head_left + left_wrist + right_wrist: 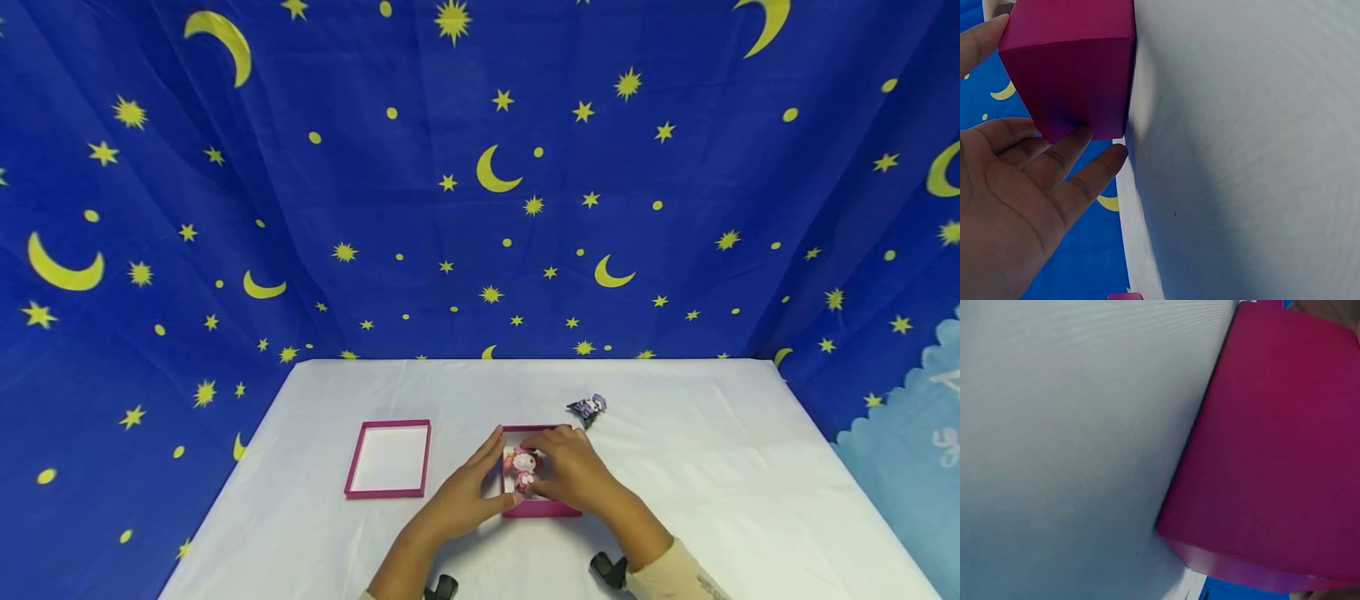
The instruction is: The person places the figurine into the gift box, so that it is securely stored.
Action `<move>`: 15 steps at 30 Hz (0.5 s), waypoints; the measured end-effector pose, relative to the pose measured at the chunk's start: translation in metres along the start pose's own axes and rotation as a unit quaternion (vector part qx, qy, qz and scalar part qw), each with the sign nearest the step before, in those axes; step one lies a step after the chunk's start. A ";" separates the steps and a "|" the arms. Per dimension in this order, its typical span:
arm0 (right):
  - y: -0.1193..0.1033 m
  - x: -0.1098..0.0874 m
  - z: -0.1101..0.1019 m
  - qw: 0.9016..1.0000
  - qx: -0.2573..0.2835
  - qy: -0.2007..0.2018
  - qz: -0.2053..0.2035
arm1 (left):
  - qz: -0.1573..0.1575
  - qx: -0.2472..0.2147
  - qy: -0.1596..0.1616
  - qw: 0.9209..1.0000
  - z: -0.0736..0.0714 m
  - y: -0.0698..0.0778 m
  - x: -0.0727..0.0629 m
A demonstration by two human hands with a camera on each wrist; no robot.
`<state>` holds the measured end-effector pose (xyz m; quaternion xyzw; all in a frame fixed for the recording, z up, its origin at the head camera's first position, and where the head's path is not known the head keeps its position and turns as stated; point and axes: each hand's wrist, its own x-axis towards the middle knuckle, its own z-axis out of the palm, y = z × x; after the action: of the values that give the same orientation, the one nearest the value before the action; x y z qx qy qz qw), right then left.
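Observation:
A deep pink box (542,508) without its lid rests on the white table. Inside it is a small pink-and-white doll figurine (524,462), seen only in the head view. My right hand (573,467) reaches over the box, thumb and curled fingers pinching the figurine's right side. My left hand (468,500) steadies the box's left side, fingers toward the back corner and thumb near the front one. In the left wrist view, its fairly straight fingers touch the box's outer wall (1066,87). The right wrist view shows the box's side (1272,444); the right fingers are mostly hidden there.
A shallow pink-rimmed lid (386,493) lies to the left of the box, its white inside facing up. Behind the box to the right lies a small figurine in purple and black (588,407). A blue curtain with yellow moons and stars (495,250) hangs beyond the table (697,467).

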<state>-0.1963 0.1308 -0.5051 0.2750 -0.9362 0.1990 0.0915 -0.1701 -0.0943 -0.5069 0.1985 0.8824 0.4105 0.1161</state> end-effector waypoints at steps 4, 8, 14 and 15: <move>-0.001 0.002 -0.001 1.000 -0.020 -0.008 0.002 | 0.001 -0.001 0.002 1.000 0.000 0.000 0.000; -0.003 0.004 -0.002 0.999 -0.026 -0.017 0.007 | -0.004 -0.004 0.002 1.000 0.000 0.000 0.000; -0.005 0.004 -0.003 0.999 -0.035 -0.028 0.008 | -0.011 -0.009 0.001 1.000 0.002 -0.001 -0.001; -0.005 0.004 -0.004 0.999 -0.035 -0.031 0.007 | -0.011 -0.008 0.001 1.000 0.001 -0.001 -0.001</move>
<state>-0.1966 0.1268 -0.4992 0.2709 -0.9469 0.1582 0.0706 -0.1693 -0.0943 -0.5087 0.1874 0.8811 0.4168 0.1216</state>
